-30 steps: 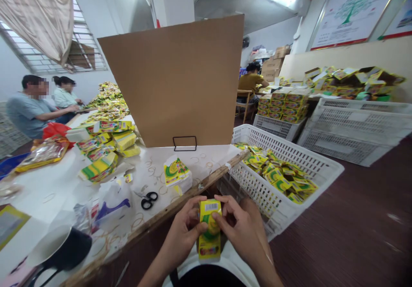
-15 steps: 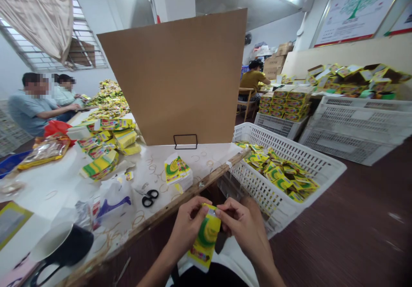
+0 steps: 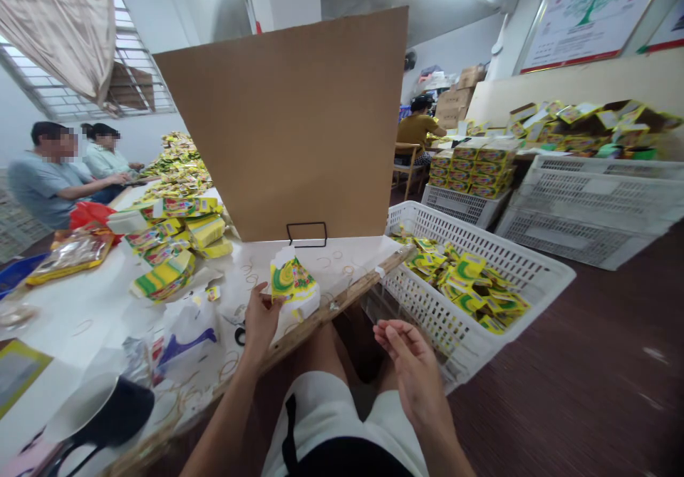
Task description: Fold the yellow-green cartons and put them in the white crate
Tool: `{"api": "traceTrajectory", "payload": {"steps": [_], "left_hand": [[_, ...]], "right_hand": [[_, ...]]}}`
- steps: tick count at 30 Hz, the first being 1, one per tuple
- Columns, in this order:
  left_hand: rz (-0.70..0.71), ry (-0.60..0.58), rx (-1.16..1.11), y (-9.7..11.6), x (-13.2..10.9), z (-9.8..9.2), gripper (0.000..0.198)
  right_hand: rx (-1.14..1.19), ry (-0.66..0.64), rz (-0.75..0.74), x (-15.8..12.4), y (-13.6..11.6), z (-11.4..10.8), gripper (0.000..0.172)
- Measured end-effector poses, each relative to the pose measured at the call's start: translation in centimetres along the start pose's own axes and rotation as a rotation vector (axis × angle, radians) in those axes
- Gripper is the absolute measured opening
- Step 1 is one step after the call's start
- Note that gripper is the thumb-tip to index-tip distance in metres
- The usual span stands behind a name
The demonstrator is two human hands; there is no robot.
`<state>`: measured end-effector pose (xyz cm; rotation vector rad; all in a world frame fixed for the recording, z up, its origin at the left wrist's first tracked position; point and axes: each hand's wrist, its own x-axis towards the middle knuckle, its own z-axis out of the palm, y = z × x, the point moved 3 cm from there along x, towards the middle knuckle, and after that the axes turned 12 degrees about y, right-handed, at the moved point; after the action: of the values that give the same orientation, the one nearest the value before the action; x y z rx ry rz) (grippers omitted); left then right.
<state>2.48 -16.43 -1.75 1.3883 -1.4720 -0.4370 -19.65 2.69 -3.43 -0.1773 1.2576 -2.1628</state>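
Note:
My left hand [image 3: 261,324] is at the table's edge, thumb and fingers closed on the left edge of the top flat printed carton [image 3: 290,277]. That carton is yellow and green and lies on a small stack of similar white-backed pieces. Over my lap, to the left of the white basket [image 3: 539,277], my right hand [image 3: 411,363] hovers with fingers loosely curled and nothing visible in it. Several yellow packets [image 3: 470,299] lie heaped in the basket. Black-handled scissors [image 3: 240,336] are partly hidden behind my left hand.
A cardboard panel [image 3: 299,127] stands on the table behind a black wire stand [image 3: 306,234]. Farther left are folded yellow cartons [image 3: 171,270], a plastic bag [image 3: 187,334] and a dark mug [image 3: 115,409]. Co-workers sit at the far left and in the back.
The yellow packet has left my hands, and one more packet appears on top of the basket's heap. My left hand has moved left and forward to the stack; my right hand has shifted right.

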Motion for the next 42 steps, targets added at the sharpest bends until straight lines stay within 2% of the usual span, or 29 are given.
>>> {"api": "traceTrajectory", "payload": {"steps": [6, 9, 12, 16, 18, 20, 23, 26, 29, 31, 33, 38, 42], "left_hand": [[-0.019, -0.017, -0.013, 1.0, 1.1, -0.9, 0.018], [0.007, 0.022, -0.032, 2.6, 1.3, -1.8, 0.016], [0.043, -0.024, -0.107, 5.1, -0.5, -2.5, 0.020], [0.091, -0.253, -0.226, 8.0, -6.1, -2.5, 0.019], [0.054, -0.452, -0.363, 8.6, -9.0, -2.0, 0.020], [-0.012, -0.607, -0.501, 8.7, -10.7, -1.5, 0.020], [-0.172, -0.765, -0.720, 8.1, -11.2, -0.9, 0.024], [-0.367, -0.833, -0.929, 7.8, -10.9, -0.7, 0.042], [-0.475, -0.897, -1.034, 8.2, -11.1, -0.8, 0.050], [-0.496, -0.899, -1.048, 8.5, -11.3, -0.9, 0.056], [-0.491, -0.861, -1.044, 8.7, -11.3, -0.9, 0.058], [-0.470, -0.705, -0.916, 7.8, -11.0, -0.4, 0.038], [-0.359, -0.589, -0.795, 7.9, -11.0, -0.2, 0.030]], "right_hand": [[-0.043, 0.004, 0.004, -0.5, -0.1, 0.3, 0.028], [-0.085, -0.007, -0.013, -0.6, 0.0, 0.4, 0.027], [-0.148, -0.061, -0.047, -1.2, 0.3, 0.9, 0.025], [-0.189, -0.149, -0.044, -2.5, 0.5, 1.9, 0.031], [-0.140, -0.186, -0.006, -2.8, 0.5, 2.2, 0.029], [-0.074, -0.198, 0.040, -3.0, 0.5, 2.4, 0.028], [-0.013, -0.217, 0.112, -3.1, 0.6, 2.6, 0.033], [0.010, -0.306, 0.197, -3.7, 1.1, 2.9, 0.032], [0.039, -0.391, 0.290, -4.2, 1.7, 3.2, 0.030], [0.029, -0.404, 0.303, -4.2, 1.7, 3.2, 0.028], [-0.004, -0.380, 0.250, -4.0, 1.5, 3.2, 0.027], [-0.138, -0.382, 0.090, -4.0, 0.9, 3.2, 0.026], [-0.271, -0.338, -0.016, -4.3, 1.2, 2.9, 0.024]]}}
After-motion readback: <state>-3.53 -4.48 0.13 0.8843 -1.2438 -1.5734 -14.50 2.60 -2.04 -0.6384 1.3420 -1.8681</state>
